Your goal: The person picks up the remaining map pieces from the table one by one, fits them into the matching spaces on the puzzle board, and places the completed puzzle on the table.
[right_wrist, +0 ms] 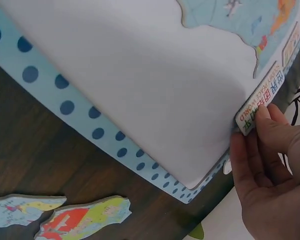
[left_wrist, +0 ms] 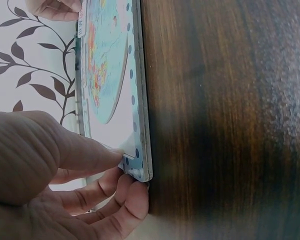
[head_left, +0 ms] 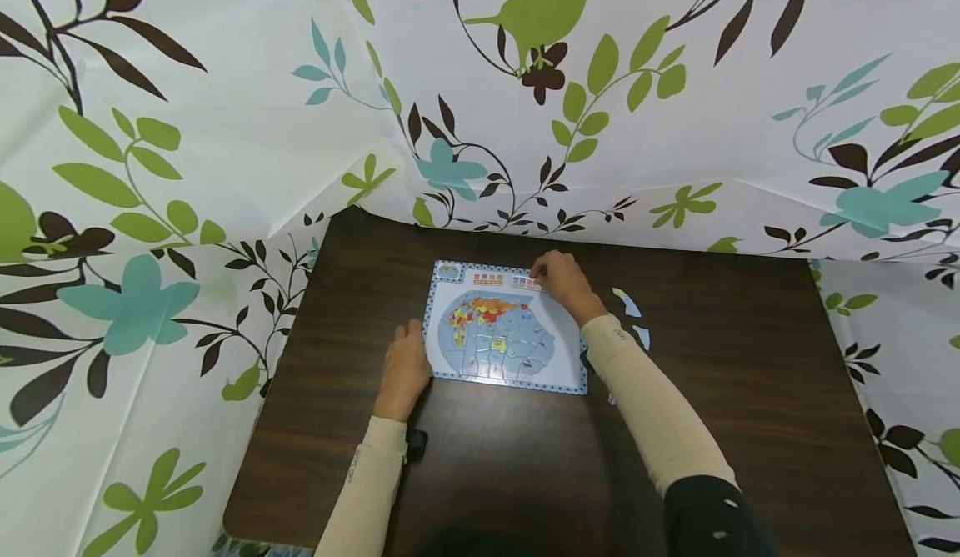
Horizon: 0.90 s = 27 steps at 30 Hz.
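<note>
Placing a label on a board, both hands at work. Clock positions are read on the board (head_left: 567,348), 12 being its far edge. The board lies on the table (head_left: 735,373); the map (head_left: 495,344) fills much of it, its ragged edge facing bare ground toward 3 o'clock. The right hand (right_wrist: 275,170), near 1 o'clock, pinches the label (right_wrist: 260,97) between thumb and fingers, the label tilted; whether its lower side touches the board cannot be told. A second label (head_left: 488,280) lies just beside it, toward 11. The left hand (head_left: 405,369) is clamped on the board's corner near 8 o'clock, thumb on top, fingers at the edge. Loose pieces (head_left: 642,338) rest on the table off 3 o'clock, near the right sleeve (head_left: 652,398).

For good practice, the left hand should hold firm, since a light board would probably slide under a push. The label is best squared to its neighbour, laid down one side first, then the fingers drawn from beneath and the thumb pressed flat. A sideways drag might disturb the map; a low forearm might sweep the pieces.
</note>
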{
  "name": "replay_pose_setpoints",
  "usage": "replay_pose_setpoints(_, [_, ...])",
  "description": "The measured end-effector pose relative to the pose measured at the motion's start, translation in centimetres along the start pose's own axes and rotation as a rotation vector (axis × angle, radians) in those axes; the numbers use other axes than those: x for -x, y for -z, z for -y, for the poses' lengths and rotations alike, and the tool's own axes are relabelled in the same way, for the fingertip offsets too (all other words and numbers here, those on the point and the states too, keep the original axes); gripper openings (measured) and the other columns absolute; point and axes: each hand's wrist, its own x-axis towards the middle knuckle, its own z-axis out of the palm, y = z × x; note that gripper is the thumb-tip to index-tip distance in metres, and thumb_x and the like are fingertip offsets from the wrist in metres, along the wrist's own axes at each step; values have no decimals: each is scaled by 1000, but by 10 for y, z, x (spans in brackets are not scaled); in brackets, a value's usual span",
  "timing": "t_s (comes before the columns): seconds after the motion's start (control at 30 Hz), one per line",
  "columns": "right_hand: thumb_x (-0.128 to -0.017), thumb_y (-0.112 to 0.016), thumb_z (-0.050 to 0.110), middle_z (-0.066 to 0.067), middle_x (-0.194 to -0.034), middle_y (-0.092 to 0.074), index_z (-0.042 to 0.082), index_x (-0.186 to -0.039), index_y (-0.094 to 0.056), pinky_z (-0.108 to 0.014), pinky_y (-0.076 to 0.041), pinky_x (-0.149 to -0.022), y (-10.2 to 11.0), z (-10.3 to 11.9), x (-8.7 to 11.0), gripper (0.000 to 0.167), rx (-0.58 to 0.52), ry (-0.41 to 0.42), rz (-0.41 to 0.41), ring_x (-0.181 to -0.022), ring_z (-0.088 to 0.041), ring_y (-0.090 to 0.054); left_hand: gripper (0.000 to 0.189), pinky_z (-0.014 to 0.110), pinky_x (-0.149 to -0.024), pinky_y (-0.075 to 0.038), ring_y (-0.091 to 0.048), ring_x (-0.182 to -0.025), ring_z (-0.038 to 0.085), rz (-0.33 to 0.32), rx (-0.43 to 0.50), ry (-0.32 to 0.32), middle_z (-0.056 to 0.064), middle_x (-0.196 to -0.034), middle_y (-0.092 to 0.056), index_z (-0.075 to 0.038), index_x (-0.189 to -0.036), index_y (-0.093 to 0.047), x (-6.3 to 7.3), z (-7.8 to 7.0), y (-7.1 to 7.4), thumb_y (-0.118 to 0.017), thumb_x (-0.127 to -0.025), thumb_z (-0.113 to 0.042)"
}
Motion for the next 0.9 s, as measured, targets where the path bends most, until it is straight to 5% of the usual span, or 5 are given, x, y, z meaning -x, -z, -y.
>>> replay_pose_setpoints(0.53, [-102, -71, 9, -14, -112, -71, 4, -107, -79, -42, -56, -88, -3, 3, 3, 10, -10, 24, -33, -98, -28, -65, 43, 59, -97, -55, -63, -113, 45, 9, 31, 14, 32, -133, -55, 3, -142, -51, -2, 1, 3, -58, -100, 8])
replay_pose_setpoints(0.9, [-104, -68, 8, -22, -134, -73, -2, -132, -73, -53, -56, -103, 26, -18, -7, 30, -36, -72, -116, -123, -40, -69, 42, 55, -93, -57, -64, -109, 42, 0, -5, -50, 29, -126, -57, 8, -137, -56, -6, -2, 5, -60, -95, 14])
